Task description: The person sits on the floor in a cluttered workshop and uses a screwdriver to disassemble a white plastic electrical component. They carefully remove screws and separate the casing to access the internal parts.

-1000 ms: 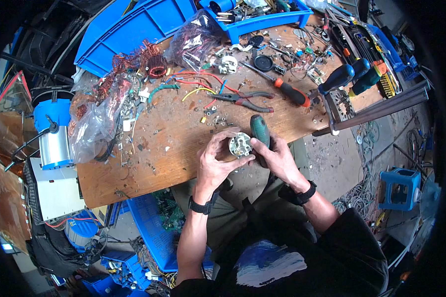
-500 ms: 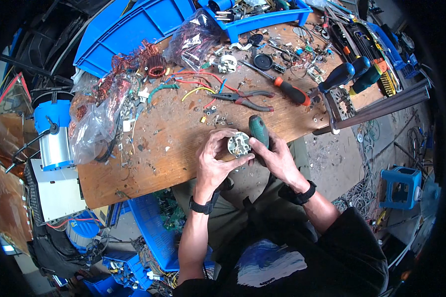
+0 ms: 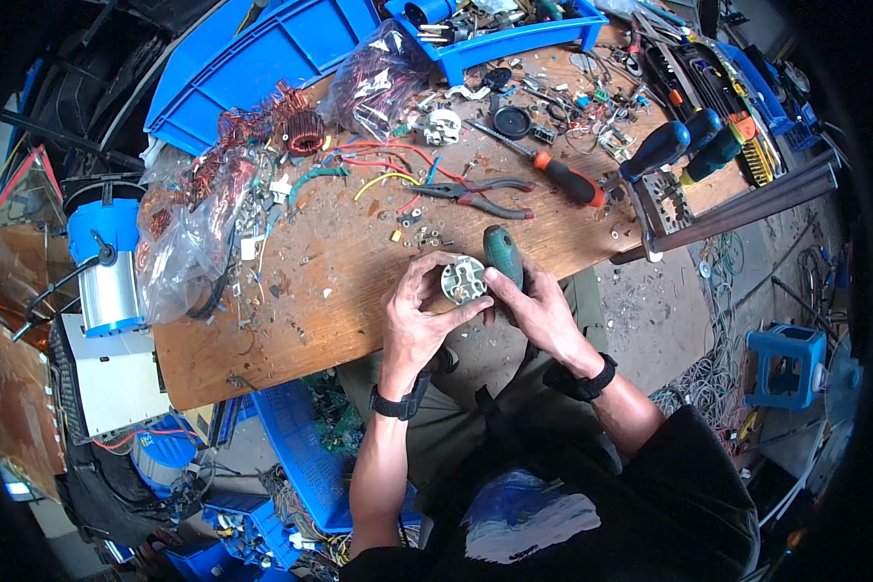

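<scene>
My left hand (image 3: 409, 315) is closed around a round off-white part with moulded recesses (image 3: 464, 283), held just over the front edge of the wooden bench. My right hand (image 3: 543, 315) grips a dark green tool handle (image 3: 501, 254), its thumb against the right side of the round part; any working end of the tool is hidden. Beyond my hands on the bench lie red-and-black pliers (image 3: 477, 199), a screwdriver with a red and black handle (image 3: 569, 177), loose red and yellow wires (image 3: 388, 177) and another white moulded part (image 3: 443, 128).
Blue trays (image 3: 514, 44), copper coils (image 3: 304, 136), plastic bags (image 3: 189, 252) and small scraps clutter the bench (image 3: 262, 359). Several tool handles stand in a metal rack (image 3: 660, 199) at right. A blue cylindrical machine (image 3: 107, 272) stands left, a blue stool (image 3: 784, 367) lower right.
My hands, with the round part and the green handle, have shifted slightly to the left. The grip looks much the same.
</scene>
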The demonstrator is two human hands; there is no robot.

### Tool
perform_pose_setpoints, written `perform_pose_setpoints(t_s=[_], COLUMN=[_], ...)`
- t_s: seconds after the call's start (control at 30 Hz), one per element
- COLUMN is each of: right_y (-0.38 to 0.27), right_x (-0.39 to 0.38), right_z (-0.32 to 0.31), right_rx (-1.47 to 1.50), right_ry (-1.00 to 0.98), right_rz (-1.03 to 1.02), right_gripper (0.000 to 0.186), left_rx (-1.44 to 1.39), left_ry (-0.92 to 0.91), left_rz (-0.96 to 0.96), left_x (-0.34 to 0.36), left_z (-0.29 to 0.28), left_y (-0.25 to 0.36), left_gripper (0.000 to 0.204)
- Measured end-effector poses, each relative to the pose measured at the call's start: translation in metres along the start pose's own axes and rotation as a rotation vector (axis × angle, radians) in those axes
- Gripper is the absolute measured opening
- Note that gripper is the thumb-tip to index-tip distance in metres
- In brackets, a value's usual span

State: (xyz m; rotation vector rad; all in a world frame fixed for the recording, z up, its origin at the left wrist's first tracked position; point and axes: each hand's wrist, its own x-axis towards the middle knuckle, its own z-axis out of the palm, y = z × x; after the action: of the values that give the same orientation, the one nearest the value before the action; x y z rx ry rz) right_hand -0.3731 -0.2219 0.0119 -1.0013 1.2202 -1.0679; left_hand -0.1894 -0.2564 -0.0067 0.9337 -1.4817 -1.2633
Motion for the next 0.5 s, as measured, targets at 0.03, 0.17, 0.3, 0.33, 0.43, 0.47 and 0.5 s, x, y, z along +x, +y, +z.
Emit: perform_pose_setpoints(t_s=[0.03,0.17,0.3,0.33,0.43,0.47,0.5], right_y=[0.002,0.003,-0.002,-0.002,-0.004,-0.003,-0.002], right_x=[0.0,-0.001,-0.003,-0.003,-0.003,-0.003,-0.003], right_z=[0.0,0.0,0.001,0.001,0.002,0.002,0.002], right_rx=[-0.001,-0.006,-0.038,-0.042,-0.04,-0.028,-0.017], right_ry=[0.006,0.024,0.019,0.012,0.01,0.019,0.027], right_rz=[-0.013,-0.019,-0.014,-0.013,-0.007,-0.005,-0.004], right_gripper=[0.046,0.046,0.046,0.045,0.043,0.041,0.04], left_rx=[0.001,0.038,0.039,0.041,0.041,0.044,0.047], left_ry=[0.0,0.0,0.019,0.021,0.025,0.017,0.01], left_rz=[-0.004,-0.012,-0.029,-0.03,-0.015,-0.02,-0.024], left_x=[0.0,0.001,0.0,-0.001,0.0,0.002,0.002], left_z=[0.0,0.001,0.0,0.0,-0.002,-0.001,-0.001], left_y=[0.0,0.001,0.001,0.001,-0.001,0.001,0.003], left_gripper=[0.059,0.058,0.058,0.058,0.058,0.059,0.06])
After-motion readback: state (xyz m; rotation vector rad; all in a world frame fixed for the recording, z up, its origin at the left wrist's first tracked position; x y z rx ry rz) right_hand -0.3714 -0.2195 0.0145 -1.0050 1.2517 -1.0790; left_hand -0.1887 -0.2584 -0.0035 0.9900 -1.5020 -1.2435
